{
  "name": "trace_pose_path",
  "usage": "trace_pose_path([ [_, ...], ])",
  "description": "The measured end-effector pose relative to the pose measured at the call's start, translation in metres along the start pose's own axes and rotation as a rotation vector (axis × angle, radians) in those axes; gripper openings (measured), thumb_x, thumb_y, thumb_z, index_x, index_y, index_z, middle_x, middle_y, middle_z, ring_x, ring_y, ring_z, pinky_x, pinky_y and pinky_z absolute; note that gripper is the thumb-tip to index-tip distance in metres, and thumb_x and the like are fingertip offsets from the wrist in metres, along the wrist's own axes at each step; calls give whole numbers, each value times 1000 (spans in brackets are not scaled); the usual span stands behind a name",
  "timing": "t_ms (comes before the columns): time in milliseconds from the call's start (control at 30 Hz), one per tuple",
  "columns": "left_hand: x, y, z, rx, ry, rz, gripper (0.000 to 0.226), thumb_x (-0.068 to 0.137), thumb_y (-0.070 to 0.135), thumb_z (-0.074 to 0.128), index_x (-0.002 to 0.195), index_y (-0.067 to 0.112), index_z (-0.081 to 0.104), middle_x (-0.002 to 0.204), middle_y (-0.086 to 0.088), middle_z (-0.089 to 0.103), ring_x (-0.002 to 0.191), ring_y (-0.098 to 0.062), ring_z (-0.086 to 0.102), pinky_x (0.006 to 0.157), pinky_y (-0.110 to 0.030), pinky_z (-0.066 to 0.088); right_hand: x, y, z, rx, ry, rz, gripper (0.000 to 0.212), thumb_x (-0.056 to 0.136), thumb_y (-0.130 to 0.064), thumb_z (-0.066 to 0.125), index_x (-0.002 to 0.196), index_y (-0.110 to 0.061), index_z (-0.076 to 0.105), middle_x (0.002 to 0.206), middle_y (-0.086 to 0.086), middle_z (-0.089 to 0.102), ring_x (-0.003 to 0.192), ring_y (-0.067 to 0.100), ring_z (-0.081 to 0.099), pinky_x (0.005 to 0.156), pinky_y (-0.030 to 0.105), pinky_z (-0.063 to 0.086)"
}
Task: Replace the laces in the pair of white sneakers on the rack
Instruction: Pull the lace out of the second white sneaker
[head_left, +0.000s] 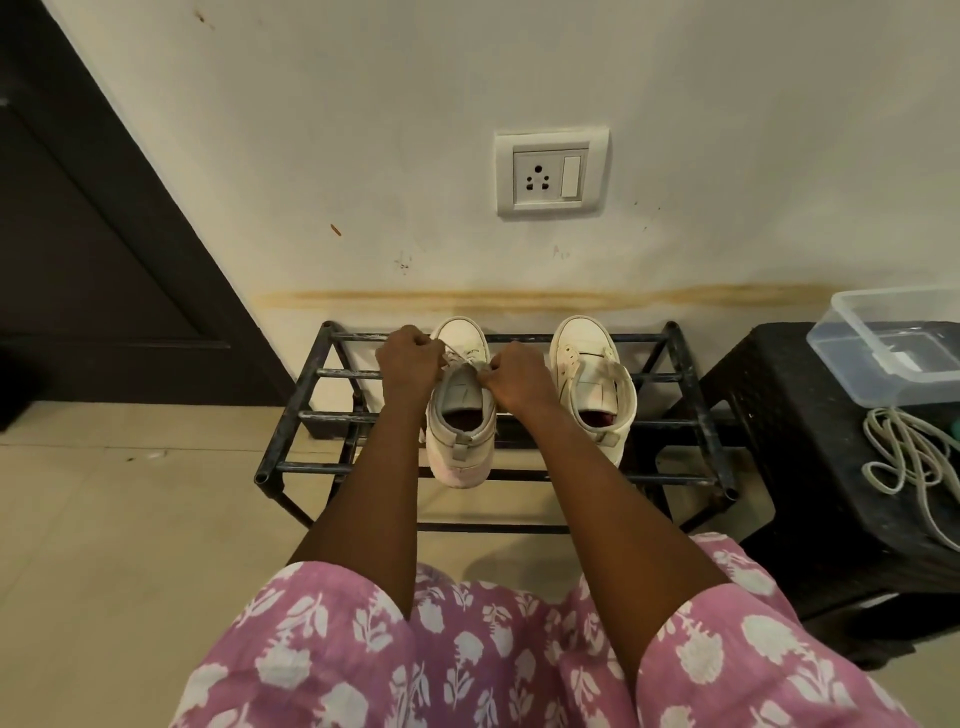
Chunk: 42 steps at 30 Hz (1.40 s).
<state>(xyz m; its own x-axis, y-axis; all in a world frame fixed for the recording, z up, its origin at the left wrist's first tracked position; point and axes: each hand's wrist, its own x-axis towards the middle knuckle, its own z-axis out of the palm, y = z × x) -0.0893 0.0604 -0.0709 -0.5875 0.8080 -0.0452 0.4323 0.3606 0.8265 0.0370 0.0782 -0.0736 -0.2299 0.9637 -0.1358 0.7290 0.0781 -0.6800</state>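
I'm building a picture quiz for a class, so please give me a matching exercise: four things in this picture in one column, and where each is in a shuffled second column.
1. left sneaker
2. right sneaker
3. clear plastic box
4. wall socket

A. on the black stool
B. on the rack, touched by neither hand
C. on the wall above the rack
D. on the rack, its lace gripped by the left hand and right hand

Pairs: 1-D, 2-B, 3-A, 4-C
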Motion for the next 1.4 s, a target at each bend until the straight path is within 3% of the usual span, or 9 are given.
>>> trace_pose_path([
  [167,4,-7,-2,-107,1,-306,25,86,12,59,104,-4,64,106,-22,66,103,-35,62,91,-41,50,1,-1,3,30,-18,9,30,89,-25,62,96,3,67,78,11,56,70,21,50,57,27,38],
  [333,8,-5,-11,93,-174,111,44,76,-2,65,118,11,63,108,-14,67,103,-25,62,91,-30,49,3,0,2,32,-24,12,28,87,-23,64,99,1,68,85,16,65,69,20,53,48,21,34],
  [500,9,-5,-12,291,-204,298,20,82,16,67,100,9,74,103,-9,72,99,-19,63,82,-20,38,4,-1,3,24,-25,8,30,86,-23,65,103,1,67,97,19,68,78,26,61,65,30,46],
  [600,7,-3,-12,228,-178,233,22,82,22,68,91,4,76,91,-13,73,89,-24,65,80,-31,45,4,-3,3,17,-13,9,30,85,-24,66,102,1,67,97,18,68,80,27,62,64,29,43],
  [767,4,-7,-13,236,-68,112,34,96,30,48,108,8,71,108,-12,69,107,-27,59,88,-34,43,2,-5,5,15,9,13,28,83,-22,68,99,1,68,95,18,67,82,28,65,63,27,43],
  [967,8,-17,-24,150,83,-160,31,93,12,50,115,-7,60,120,-24,60,113,-36,56,81,-30,47,1,-6,5,1,17,3,27,83,-21,68,99,0,68,95,17,68,86,30,66,67,30,49],
  [1133,5,-5,-29,97,-48,80,44,81,-6,51,122,4,61,122,-13,63,115,-24,57,100,-27,42,1,-7,4,-17,11,-4,29,83,-20,68,104,0,67,97,17,68,88,30,67,73,34,54],
  [1267,0,7,-27,144,-195,268,34,79,2,55,107,11,72,112,-9,70,97,-20,64,74,-13,44,0,-7,4,-24,17,-7,25,83,-19,67,100,-1,67,96,17,68,86,30,66,64,29,48],
  [1400,-5,13,-13,353,-340,364,23,77,12,67,98,8,75,109,-9,70,107,-21,61,91,-24,42,1,-7,3,-76,13,-9,27,86,-20,63,104,1,66,98,19,67,88,32,65,68,32,49],
])
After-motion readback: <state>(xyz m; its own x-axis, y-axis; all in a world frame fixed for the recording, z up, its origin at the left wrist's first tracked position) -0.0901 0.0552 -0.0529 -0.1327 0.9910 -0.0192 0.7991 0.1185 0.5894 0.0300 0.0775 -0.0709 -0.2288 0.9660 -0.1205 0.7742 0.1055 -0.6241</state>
